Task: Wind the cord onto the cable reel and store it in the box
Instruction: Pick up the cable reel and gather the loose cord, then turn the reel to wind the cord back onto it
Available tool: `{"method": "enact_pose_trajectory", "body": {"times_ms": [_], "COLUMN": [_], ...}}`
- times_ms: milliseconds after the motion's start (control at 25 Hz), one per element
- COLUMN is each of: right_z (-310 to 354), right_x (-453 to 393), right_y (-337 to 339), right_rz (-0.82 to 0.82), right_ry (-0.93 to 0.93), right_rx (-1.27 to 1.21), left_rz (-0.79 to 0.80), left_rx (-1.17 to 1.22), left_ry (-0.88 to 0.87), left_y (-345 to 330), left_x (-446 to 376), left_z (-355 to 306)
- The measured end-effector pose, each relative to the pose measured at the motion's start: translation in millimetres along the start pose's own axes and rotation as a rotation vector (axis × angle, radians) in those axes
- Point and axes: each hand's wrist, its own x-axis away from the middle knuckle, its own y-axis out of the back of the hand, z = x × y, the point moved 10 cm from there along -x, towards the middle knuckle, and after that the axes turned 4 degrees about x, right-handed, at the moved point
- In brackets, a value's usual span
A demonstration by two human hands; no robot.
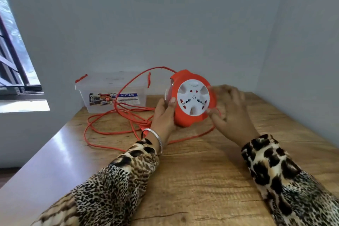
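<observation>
An orange cable reel (190, 121) with a white socket face stands on edge on the wooden table (201, 170), facing me. My left hand (163, 115) grips its left rim, thumb on the front. My right hand (231, 115) is at the reel's right rim and is blurred; its fingers pinch the orange cord (110, 121) there. The rest of the cord lies in loose loops on the table to the left, and one loop arches up over the box. The clear plastic box (113, 102) with orange latches and a closed lid sits at the back left.
Grey walls close the table in at the back and right. A window (12, 60) is at the far left, beyond the table's left edge. Bare wood lies in front of the reel, between my sleeves.
</observation>
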Motion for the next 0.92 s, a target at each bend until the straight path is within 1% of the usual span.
{"method": "enact_pose_trajectory", "body": {"times_ms": [40, 120, 240, 320, 400, 480, 520, 560, 600, 720, 760, 840, 880, 920], "right_z": [12.5, 25.4, 24.2, 17.7, 14.1, 14.4, 10.2, 1.9, -8.0, -18.6, -11.0, 7.4, 13.2, 16.5], "right_x": [0.3, 1.3, -0.4, -0.4, 0.5, 1.2, 2.5, 5.3, 9.4, 31.9, 37.5, 40.0, 38.8, 36.8], "right_y": [-11.7, -32.6, -42.7, -44.7, -42.0, -29.3, -23.6, -23.4, -29.9, -67.5, -77.0, -82.7, -80.8, -78.3], "right_rz": [0.066, 0.164, 0.22, 0.262, 0.242, 0.133, 0.084, 0.071, 0.097, 0.271, 0.312, 0.337, 0.337, 0.354], "right_ry": [0.061, 0.095, 0.12, 0.083, 0.034, -0.018, -0.095, -0.217, -0.364, -0.831, -0.929, -1.028, -1.04, -1.029], "right_rx": [0.049, 0.159, 0.283, 0.299, 0.308, 0.299, 0.218, 0.077, -0.103, -0.823, -1.081, -1.507, -1.635, -1.675], "left_rz": [0.034, 0.08, 0.122, 0.201, 0.266, 0.296, 0.306, 0.312, 0.315, 0.317, 0.318, 0.32, 0.318, 0.313], "left_rx": [-0.061, -0.133, -0.148, -0.147, -0.145, -0.127, -0.116, -0.106, -0.099, -0.092, -0.103, -0.131, -0.144, -0.16], "left_ry": [-0.021, -0.052, -0.089, -0.129, -0.154, -0.187, -0.211, -0.232, -0.248, -0.227, -0.222, -0.232, -0.245, -0.263], "left_y": [1.8, 3.6, 1.1, -10.5, -22.8, -30.6, -32.8, -34.2, -35.1, -35.9, -35.9, -35.8, -36.1, -35.5], "left_x": [-0.8, -3.1, -3.3, 2.0, 9.8, 14.0, 15.0, 15.4, 15.9, 17.0, 16.9, 16.5, 16.3, 15.7], "left_z": [-0.9, -2.6, -9.5, -15.0, -15.4, -15.2, -15.8, -16.2, -16.5, -10.3, -8.0, -7.4, -9.1, -12.4]}}
